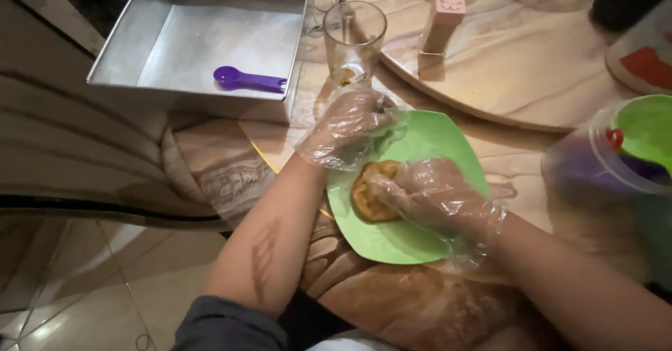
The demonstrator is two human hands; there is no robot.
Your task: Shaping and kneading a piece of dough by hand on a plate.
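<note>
Both my hands wear clear plastic gloves. My right hand [434, 197] presses on a round golden-brown flat cake [367, 195] that lies on a green plate [434, 141], fingers curled over its right side. My left hand [346, 127] rests at the plate's upper left edge, fingers bent, gripping the rim. The plate sits at the near edge of a marble-patterned table [532, 71].
A square metal tray [203, 36] with a purple spoon [248, 79] in it stands at the back left. An empty drinking glass [353, 39] is behind the plate. A small wooden block [441, 22] stands further back. A clear tub [623, 155] with green and purple items sits right.
</note>
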